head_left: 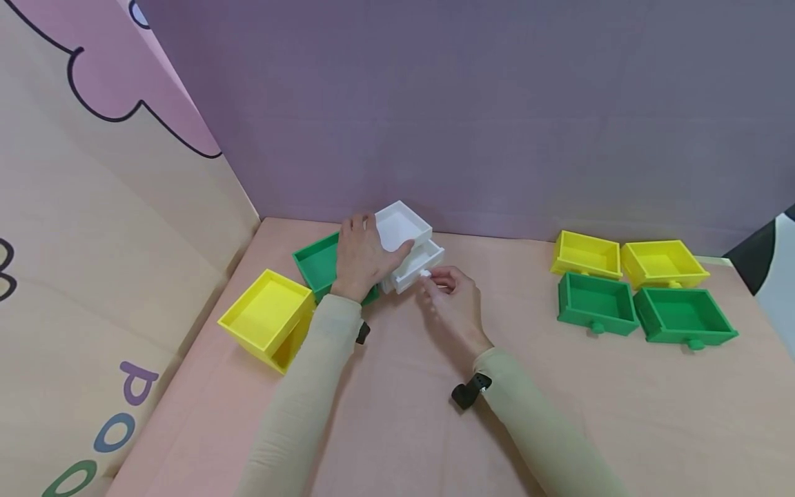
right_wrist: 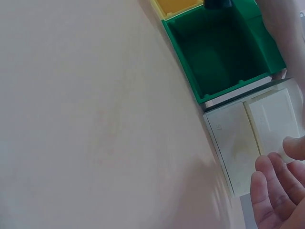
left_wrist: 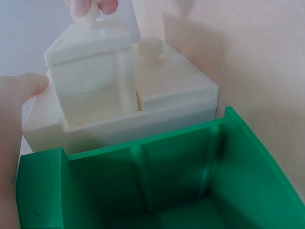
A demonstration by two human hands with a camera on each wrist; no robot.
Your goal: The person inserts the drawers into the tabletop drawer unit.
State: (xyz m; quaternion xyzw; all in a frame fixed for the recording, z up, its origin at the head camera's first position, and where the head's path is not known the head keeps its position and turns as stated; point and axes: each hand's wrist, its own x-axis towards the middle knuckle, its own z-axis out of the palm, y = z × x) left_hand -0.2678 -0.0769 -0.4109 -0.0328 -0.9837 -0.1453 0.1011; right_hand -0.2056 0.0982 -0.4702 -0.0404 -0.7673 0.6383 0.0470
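A small white cabinet [head_left: 397,224] stands near the back wall, with one white drawer [head_left: 419,264] partly pulled out at its front. My right hand [head_left: 456,304] pinches that drawer's knob [left_wrist: 88,18] between thumb and fingers. Beside it, a second white drawer [left_wrist: 176,78] sits pushed in, its own knob showing in the left wrist view. My left hand [head_left: 361,259] grips the cabinet by its left part, the thumb lying across the top front edge; some fingertips are hidden. Left of the cabinet is a green cabinet [head_left: 318,264], partly covered by my left hand and facing forward with an empty opening.
At the left a yellow cabinet [head_left: 267,307] stands angled, its front opening showing. On the right lie two yellow drawers [head_left: 586,254] and two green drawers [head_left: 598,304], grouped in two rows. A purple wall [head_left: 472,124] closes the back, a pale printed one [head_left: 124,228] the left.
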